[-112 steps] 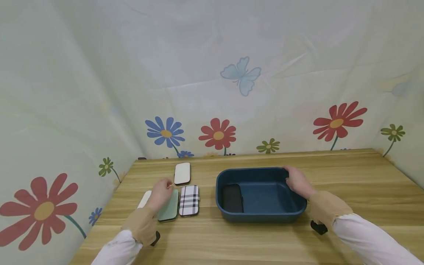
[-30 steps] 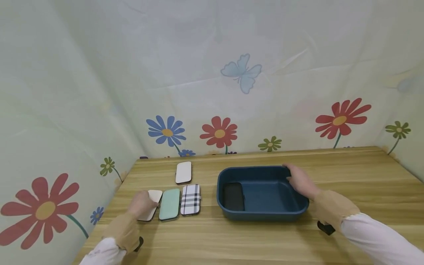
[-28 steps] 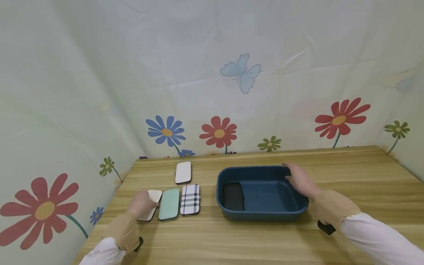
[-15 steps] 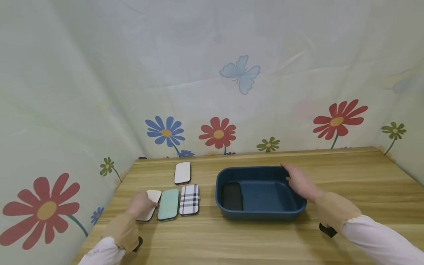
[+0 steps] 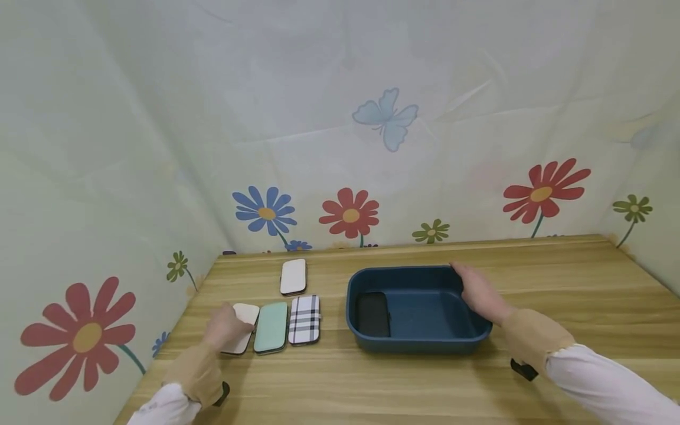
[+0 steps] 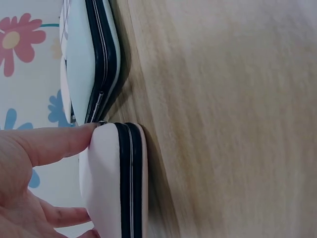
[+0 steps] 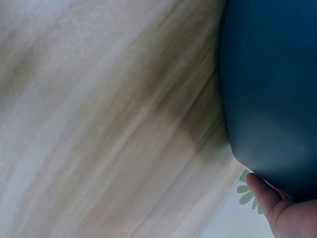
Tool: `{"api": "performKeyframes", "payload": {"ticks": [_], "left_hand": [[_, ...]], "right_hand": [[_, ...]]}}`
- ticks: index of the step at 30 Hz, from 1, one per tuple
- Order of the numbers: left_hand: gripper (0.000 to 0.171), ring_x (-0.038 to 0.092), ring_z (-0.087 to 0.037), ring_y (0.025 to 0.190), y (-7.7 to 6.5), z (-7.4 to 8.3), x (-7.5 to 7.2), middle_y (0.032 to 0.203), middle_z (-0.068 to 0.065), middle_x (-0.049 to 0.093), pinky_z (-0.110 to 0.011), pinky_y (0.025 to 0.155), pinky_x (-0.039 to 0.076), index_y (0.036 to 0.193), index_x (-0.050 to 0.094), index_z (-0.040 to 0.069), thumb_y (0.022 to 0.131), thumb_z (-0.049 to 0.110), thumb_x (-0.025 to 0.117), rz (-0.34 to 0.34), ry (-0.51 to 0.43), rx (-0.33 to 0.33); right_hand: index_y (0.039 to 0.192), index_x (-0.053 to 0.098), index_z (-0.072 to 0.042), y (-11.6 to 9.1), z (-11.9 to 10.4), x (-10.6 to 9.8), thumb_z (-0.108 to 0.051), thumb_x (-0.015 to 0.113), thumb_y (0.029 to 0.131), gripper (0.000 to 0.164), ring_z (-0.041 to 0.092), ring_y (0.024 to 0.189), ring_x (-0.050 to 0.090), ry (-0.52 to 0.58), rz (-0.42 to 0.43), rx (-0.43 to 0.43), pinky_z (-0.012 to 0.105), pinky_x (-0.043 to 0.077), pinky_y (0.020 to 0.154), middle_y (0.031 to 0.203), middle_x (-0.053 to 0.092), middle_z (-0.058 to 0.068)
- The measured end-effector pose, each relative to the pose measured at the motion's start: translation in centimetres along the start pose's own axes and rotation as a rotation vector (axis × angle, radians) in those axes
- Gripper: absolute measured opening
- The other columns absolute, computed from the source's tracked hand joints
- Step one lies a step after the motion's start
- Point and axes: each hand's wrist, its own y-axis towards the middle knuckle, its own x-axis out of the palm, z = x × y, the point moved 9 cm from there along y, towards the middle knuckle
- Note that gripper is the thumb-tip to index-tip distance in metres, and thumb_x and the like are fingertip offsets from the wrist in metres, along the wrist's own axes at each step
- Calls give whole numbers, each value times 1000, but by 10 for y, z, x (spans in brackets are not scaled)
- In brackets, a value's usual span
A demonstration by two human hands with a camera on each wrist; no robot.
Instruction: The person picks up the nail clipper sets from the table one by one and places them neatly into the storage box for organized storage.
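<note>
A cream clamshell case (image 5: 245, 313) with dark edging lies leftmost in a row on the table. My left hand (image 5: 227, 328) is over it; in the left wrist view the thumb (image 6: 64, 144) is at one edge of the cream case (image 6: 101, 183), with other fingers at its cover, partly out of frame. Right beside it lie a mint green case (image 5: 271, 327) and a plaid case (image 5: 304, 320). My right hand (image 5: 480, 295) grips the right end rim of a dark blue tub (image 5: 419, 347). Inside the tub, at its left end, lies a black case (image 5: 373, 314).
Another white case (image 5: 294, 277) lies farther back, behind the row. The wooden table (image 5: 340, 389) meets a flowered curtain (image 5: 297, 118) at the back and at both sides. In the right wrist view, the tub's wall (image 7: 272, 94) fills the right part.
From the mint green case, my left hand has moved left onto the cream case, where it stays through the last second. My right hand remains on the tub's rim.
</note>
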Motion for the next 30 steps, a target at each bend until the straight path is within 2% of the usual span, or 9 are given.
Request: {"api": "performKeyframes", "payload": {"ticks": [5,11,19,26,30], "left_hand": [[54,51,-40,75,-2,1,1,79,-27,47,-43,62,47,93,38,-15,68,15,74,2,-9,-22],[54,53,-38,72,-3,5,0,78,-28,49,-43,61,48,93,36,-15,68,12,75,-2,-11,-3],[57,51,-41,82,-9,3,-2,86,-33,48,-48,72,45,102,32,-20,72,8,73,-10,-61,3],[46,48,-42,87,-16,1,-3,90,-34,46,-49,79,41,101,33,-22,78,2,64,-12,-62,47],[45,47,-46,92,-19,0,-4,95,-38,45,-50,81,41,104,30,-24,80,-1,61,-6,-71,65]], "right_hand": [[120,38,22,0,2,1,25,48,68,53,50,105,42,-2,-19,12,55,37,85,115,42,39],[122,37,21,1,3,2,26,47,68,55,49,106,41,10,-23,21,54,37,85,116,41,39],[122,37,21,-2,4,0,26,48,68,56,49,105,43,24,-23,26,54,38,84,115,42,39],[124,36,20,-6,7,-1,26,48,69,56,49,107,41,34,-35,29,55,37,85,117,41,39],[123,36,20,-8,6,-1,25,49,69,55,49,107,41,38,-36,15,55,36,86,117,41,39]]}}
